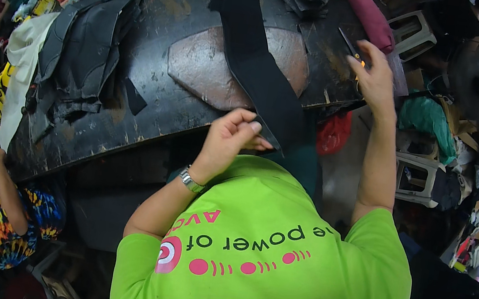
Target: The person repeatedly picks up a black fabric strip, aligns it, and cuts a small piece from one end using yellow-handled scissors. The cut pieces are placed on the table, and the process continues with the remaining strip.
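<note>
A long strip of black fabric [254, 52] runs from the far side of the table over a brown, scuffed board [193, 65] and hangs off the near edge. My left hand [231, 136], with a metal watch on its wrist, is closed on the near edge of this strip. Over the table's right part, my right hand [374, 77] has its thumb and forefinger apart. Beside those fingers are a thin dark blade [346, 42] and a small orange-yellow part, perhaps its handle. Whether the fingers touch it is hard to see.
Stacked black fabric pieces [85, 43] lie at the left of the dark table [151, 118], with a small black scrap [134, 96] beside them. A maroon roll [371, 16] lies at the far right. Plastic stools and a fan stand right. Another person [12, 221] is at lower left.
</note>
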A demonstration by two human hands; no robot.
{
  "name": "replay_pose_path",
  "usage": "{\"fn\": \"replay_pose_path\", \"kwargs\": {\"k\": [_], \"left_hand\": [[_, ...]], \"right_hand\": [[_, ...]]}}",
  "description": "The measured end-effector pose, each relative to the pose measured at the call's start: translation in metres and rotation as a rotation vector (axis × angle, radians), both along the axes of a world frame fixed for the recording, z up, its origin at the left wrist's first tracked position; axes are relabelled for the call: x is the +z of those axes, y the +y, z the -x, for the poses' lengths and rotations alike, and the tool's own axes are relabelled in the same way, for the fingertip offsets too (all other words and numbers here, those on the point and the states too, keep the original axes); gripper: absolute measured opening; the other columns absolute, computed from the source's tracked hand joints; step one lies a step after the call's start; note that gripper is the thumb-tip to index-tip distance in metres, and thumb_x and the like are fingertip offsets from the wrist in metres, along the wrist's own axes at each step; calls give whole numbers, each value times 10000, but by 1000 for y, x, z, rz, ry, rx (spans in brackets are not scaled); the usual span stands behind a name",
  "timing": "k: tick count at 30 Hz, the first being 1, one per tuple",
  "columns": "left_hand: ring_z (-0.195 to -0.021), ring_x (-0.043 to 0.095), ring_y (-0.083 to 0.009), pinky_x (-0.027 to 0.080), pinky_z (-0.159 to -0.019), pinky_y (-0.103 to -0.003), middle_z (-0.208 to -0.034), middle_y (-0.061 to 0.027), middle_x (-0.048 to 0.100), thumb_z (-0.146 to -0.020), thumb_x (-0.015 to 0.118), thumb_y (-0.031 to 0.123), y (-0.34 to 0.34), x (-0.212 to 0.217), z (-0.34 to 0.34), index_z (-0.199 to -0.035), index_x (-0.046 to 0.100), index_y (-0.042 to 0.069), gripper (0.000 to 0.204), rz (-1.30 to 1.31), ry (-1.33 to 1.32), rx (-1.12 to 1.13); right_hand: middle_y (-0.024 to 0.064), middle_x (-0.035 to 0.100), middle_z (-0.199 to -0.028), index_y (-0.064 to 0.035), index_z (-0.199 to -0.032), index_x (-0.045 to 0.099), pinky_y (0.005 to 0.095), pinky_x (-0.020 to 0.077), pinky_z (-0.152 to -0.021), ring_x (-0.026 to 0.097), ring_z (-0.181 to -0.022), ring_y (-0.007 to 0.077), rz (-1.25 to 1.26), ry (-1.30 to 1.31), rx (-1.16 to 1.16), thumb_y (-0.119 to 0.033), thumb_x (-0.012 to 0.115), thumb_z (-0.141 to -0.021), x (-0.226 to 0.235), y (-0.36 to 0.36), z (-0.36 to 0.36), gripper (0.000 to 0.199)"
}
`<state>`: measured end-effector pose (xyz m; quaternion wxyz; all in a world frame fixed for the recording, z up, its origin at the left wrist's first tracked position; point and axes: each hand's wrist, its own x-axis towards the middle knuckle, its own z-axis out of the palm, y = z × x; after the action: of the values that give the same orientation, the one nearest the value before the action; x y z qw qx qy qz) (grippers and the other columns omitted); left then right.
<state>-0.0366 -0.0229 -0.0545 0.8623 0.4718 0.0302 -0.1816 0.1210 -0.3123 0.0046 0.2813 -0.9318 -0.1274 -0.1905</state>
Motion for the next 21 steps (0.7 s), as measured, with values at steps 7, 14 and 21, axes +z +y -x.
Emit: {"fn": "replay_pose_path", "kwargs": {"k": [7, 14, 21], "left_hand": [[-839, 674, -121, 537, -733, -239, -870, -48, 668, -944, 595, 84, -18, 14, 10, -965, 560, -11, 104, -278, -186, -436], [-729, 596, -67, 472, -669, -222, -769, -18, 668, -873, 710, 186, 50, 35, -29, -847, 660, 17, 179, -562, -330, 277], [-773, 650, -116, 568, -656, -250, -885, -59, 658, -937, 628, 169, 72, 20, -65, -1024, 599, -7, 199, -235, -205, 405]], "right_hand": [[167, 571, -1196, -46, -1361, 408, 285, 453, -938, 569, -1073, 167, -1013, 534, 592, -150, 712, -858, -20, 136, -14, 597], [85, 616, -1109, -52, -1358, 409, 255, 508, -850, 610, -956, 113, -1044, 878, 646, 2, 588, -896, -39, 149, 7, 499], [87, 625, -952, -63, -1296, 471, 308, 509, -760, 627, -828, 208, -503, 272, 666, -20, 646, -835, -29, 159, 39, 495]]}}
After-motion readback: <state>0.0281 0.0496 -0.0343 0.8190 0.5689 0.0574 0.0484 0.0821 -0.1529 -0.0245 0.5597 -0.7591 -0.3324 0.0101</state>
